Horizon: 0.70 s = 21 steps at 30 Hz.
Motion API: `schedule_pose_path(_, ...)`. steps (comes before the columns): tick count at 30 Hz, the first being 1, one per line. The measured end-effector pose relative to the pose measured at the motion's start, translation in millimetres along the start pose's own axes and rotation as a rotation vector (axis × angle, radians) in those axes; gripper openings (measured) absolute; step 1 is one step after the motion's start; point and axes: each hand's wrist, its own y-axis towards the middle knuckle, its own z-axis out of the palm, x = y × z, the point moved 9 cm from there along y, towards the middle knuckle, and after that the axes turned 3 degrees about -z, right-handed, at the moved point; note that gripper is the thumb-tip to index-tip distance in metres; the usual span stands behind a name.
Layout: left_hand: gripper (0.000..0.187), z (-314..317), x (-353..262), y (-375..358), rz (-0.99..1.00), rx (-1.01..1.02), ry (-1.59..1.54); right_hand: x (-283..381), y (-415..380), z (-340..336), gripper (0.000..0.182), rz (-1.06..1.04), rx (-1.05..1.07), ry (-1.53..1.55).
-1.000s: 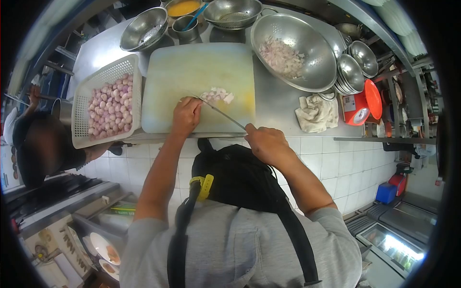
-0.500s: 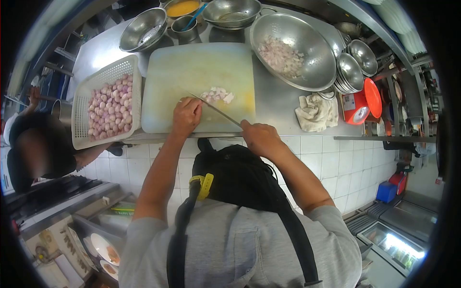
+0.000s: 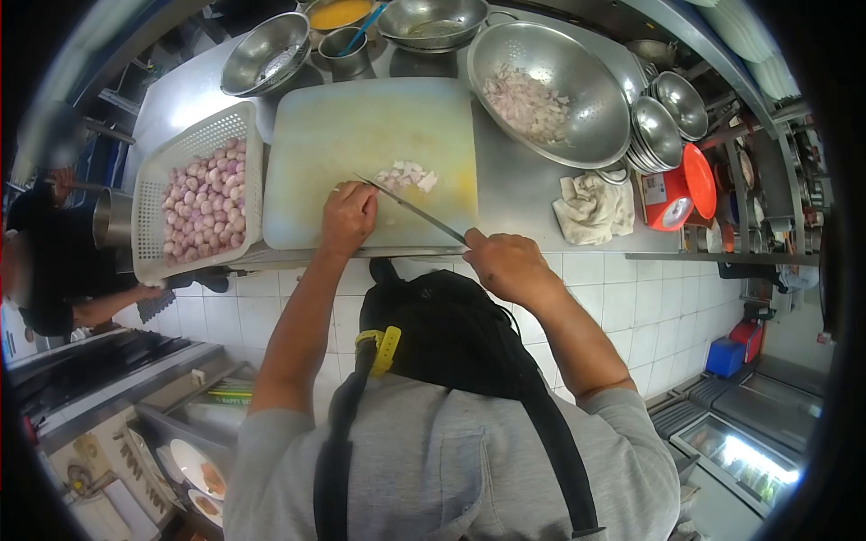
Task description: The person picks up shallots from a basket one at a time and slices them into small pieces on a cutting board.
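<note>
My right hand [image 3: 507,261] is wrapped round the handle of a kitchen knife [image 3: 417,211]. The blade points up and left across the cutting board [image 3: 334,126], its tip beside the fingers of my left hand [image 3: 348,216]. Those fingers are curled down against the board near its front edge; what they hold is hidden beneath them. Just right of the knife tip lies a small heap of chopped shallot [image 3: 406,175]. To the left of the board, a white plastic basket [image 3: 150,212] holds many peeled shallots [image 3: 207,203].
A big perforated steel colander [image 3: 591,90] with chopped shallot [image 3: 528,104] stands right of the board. Near it are a crumpled cloth [image 3: 594,209], a red scale [image 3: 669,203] and stacked steel bowls [image 3: 657,131]. More steel bowls [image 3: 266,54] line the back. Another person [image 3: 68,261] is at far left.
My right hand has drawn slightly back and right with the knife. My left hand stays nearly in place. The person at far left has shifted posture.
</note>
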Motion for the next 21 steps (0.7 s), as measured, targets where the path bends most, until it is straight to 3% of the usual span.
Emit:
schedule_pose_path(11, 0.012, 2, 3, -1, -0.010, 0.026, 0.024, -12, 30, 29, 0.018, 0.018, 0.097, 0.025)
schedule_pose_path(14, 0.013, -5, 6, -2, -0.024, -0.033, -0.024, -6, 38, 24, 0.018, 0.009, 0.013, 0.003)
schedule_pose_path(19, 0.015, -116, 55, 21, -0.274, -0.247, 0.130, 4, 26, 15, 0.022, 0.029, 0.050, 0.092)
schedule_pose_path(21, 0.021, -166, 118, 14, -0.377, -0.075, 0.293, 10, 22, 25, 0.025, -0.037, 0.084, 0.104)
